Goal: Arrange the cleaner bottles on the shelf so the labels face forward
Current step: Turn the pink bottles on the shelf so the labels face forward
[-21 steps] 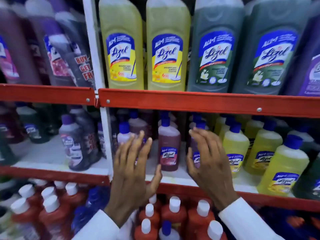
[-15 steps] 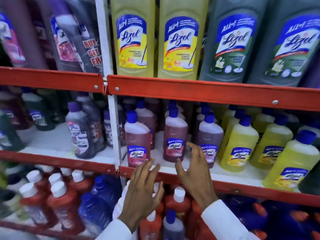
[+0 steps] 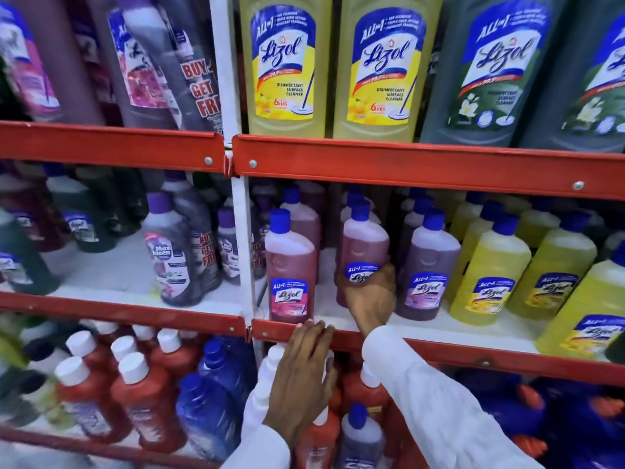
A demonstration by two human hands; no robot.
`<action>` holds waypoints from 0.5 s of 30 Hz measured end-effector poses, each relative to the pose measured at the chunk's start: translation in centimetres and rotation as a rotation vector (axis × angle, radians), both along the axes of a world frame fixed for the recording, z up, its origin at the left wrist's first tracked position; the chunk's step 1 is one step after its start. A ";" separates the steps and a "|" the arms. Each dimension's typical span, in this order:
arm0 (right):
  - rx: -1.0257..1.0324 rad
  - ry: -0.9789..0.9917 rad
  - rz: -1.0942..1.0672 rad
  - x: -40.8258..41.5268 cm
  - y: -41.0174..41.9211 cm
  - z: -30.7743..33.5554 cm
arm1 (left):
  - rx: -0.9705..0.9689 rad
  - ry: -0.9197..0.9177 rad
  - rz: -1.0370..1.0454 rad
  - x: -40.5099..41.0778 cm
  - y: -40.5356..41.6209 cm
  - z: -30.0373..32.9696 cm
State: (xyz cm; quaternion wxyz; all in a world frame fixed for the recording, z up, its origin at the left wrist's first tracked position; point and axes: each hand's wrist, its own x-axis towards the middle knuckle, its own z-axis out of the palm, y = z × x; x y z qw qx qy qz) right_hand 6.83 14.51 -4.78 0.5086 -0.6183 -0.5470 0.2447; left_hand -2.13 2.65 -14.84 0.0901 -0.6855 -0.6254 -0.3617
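Observation:
On the middle shelf stand three small pink-purple Lizol bottles with blue caps. The left pink bottle (image 3: 291, 265) stands at the shelf front, label forward. My right hand (image 3: 370, 301) grips the base of the middle pink bottle (image 3: 365, 245), covering the lower part of its label. The right purple bottle (image 3: 427, 269) stands beside it, label forward. My left hand (image 3: 302, 377) rests with its fingers spread, fingertips on the red front rail (image 3: 439, 348) of the middle shelf, holding nothing.
Yellow Lizol bottles (image 3: 490, 275) fill the right of the middle shelf. Large yellow bottles (image 3: 285, 66) and dark green bottles (image 3: 490, 69) stand on the top shelf. Red bottles with white caps (image 3: 135, 394) crowd the bottom shelf. A white upright post (image 3: 245, 252) divides the shelving.
My right hand has reached up and closed on the middle pink bottle's base. My left hand has settled on the red rail. The view has moved closer.

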 end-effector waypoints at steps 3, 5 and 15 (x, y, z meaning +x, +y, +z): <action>0.000 -0.028 -0.010 0.6 -0.5 0.0 | -0.001 -0.015 -0.002 -0.2 0.0 -0.2; -0.004 -0.055 -0.019 1.0 -1.2 -0.1 | 0.017 -0.023 -0.012 -0.2 0.1 -0.3; -0.026 -0.134 0.002 2.2 -4.0 -0.7 | 0.066 -0.088 0.006 0.3 0.4 -0.5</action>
